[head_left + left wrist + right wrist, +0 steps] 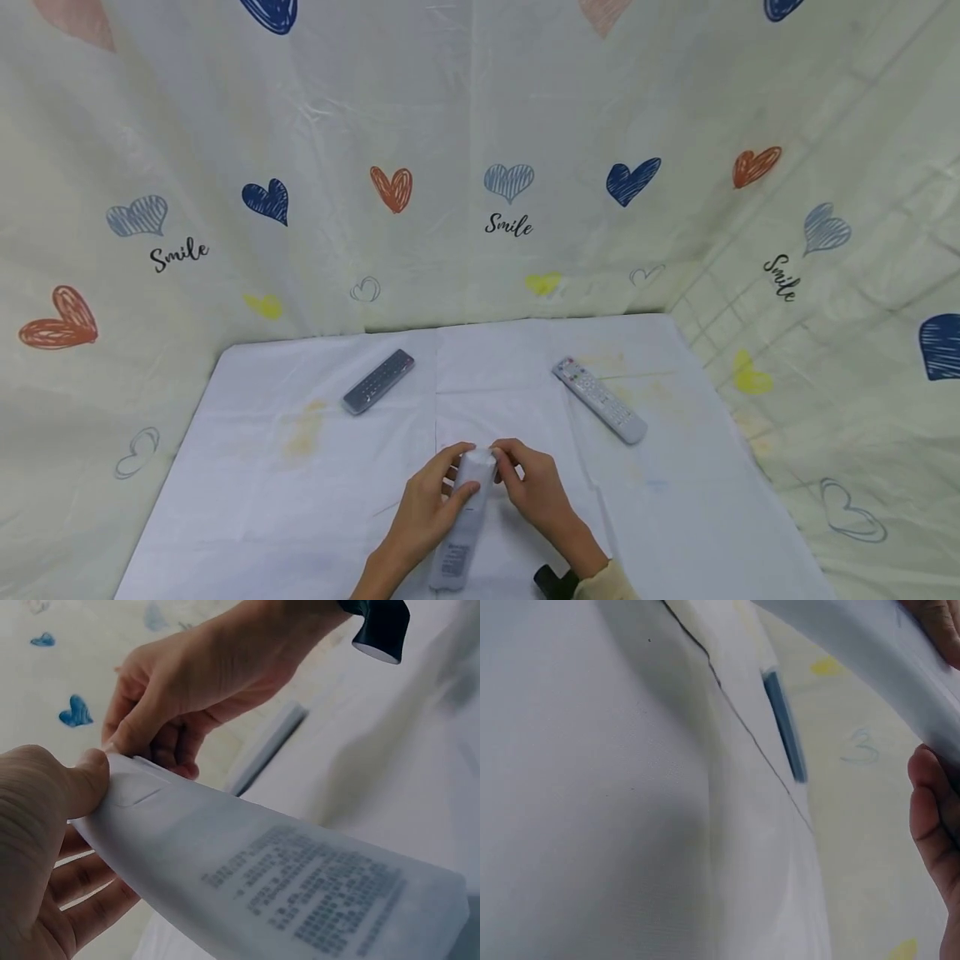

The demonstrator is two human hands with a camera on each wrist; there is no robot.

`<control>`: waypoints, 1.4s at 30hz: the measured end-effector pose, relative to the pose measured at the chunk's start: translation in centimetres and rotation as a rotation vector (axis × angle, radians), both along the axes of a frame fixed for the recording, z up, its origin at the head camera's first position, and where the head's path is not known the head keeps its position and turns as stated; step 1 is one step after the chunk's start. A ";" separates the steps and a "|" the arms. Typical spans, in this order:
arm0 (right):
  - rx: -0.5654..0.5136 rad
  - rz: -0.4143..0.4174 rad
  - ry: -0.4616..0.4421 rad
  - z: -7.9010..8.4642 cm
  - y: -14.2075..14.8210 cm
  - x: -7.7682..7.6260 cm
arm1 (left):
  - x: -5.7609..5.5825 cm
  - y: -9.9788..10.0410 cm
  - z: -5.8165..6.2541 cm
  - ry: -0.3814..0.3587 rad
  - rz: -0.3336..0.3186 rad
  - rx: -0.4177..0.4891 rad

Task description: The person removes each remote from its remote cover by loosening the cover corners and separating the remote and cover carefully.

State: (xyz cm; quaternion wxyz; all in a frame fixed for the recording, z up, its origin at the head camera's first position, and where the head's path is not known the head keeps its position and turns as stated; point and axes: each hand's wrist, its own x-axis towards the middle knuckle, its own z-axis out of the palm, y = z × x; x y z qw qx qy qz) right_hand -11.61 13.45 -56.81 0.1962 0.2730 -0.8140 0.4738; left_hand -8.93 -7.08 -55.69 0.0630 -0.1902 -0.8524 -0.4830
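Observation:
A long white packet [468, 525], which looks like a smooth sleeve with grey printed text near its lower end, lies slanted between both hands. My left hand [429, 504] holds its upper part, thumb on the top face and fingers under the side. At the far end, my right hand [534, 483] pinches the corner between thumb and curled fingers. In the left wrist view the packet [247, 847] spans the foreground and the right hand [187, 690] grips its tip. What lies inside the packet cannot be made out.
A dark grey remote control [378, 382] lies at the back left of the white-covered table [262, 500]. A light grey remote control [600, 400] lies at the back right. Behind hangs a curtain [450, 250] with printed hearts. A black strap [555, 582] is on the right wrist.

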 end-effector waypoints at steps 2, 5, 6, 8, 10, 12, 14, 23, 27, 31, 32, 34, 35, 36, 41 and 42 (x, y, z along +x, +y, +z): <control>-0.034 0.029 -0.056 0.3 0.2 -0.1 | 0.0 -0.1 0.0 -0.005 -0.018 0.009; -0.076 0.071 -0.172 0.5 0.6 -0.2 | 0.0 -0.1 0.0 -0.019 -0.043 0.025; -0.085 0.085 -0.214 0.5 0.8 -0.2 | -0.1 -0.2 0.0 -0.026 -0.052 0.031; -0.103 0.123 -0.290 0.5 1.1 -0.2 | -0.1 -0.3 0.0 -0.046 -0.071 0.047; -0.125 0.169 -0.381 0.7 1.4 -0.3 | -0.1 -0.4 0.0 -0.075 -0.089 0.064; -0.146 0.209 -0.459 0.8 1.6 -0.3 | -0.1 -0.4 0.0 -0.106 -0.108 0.087; -0.186 0.251 -0.536 0.9 1.8 -0.3 | -0.1 -0.4 0.1 -0.140 -0.128 0.125; -0.414 0.411 -0.677 0.1 1.7 -0.4 | 0.2 0.4 0.2 -0.153 -0.165 0.217; -0.447 0.348 -0.694 -0.3 1.7 -0.2 | 0.1 0.3 -0.1 -0.170 -0.125 0.233; -0.513 0.294 -0.759 -0.6 1.4 0.1 | 0.0 0.2 -0.1 -0.184 -0.112 0.271; -0.526 0.274 -0.781 -0.7 1.3 0.2 | 0.0 0.2 -0.1 -0.188 -0.107 0.274; -0.546 0.237 -0.819 -0.8 1.0 0.4 | 0.1 0.3 -0.1 -0.185 -0.095 0.272; -0.553 0.222 -0.836 -0.8 0.9 0.6 | 0.2 0.3 0.0 -0.189 -0.079 0.272; -0.551 0.210 -0.847 -0.8 0.7 0.7 | 0.2 0.3 -0.1 -0.181 -0.062 0.259; -0.529 0.207 -0.867 -0.8 0.1 1.6 | 0.2 0.4 -0.1 -0.058 0.018 0.168; -0.519 0.208 -0.867 -0.8 0.0 1.7 | 0.2 0.4 -0.2 -0.019 0.031 0.142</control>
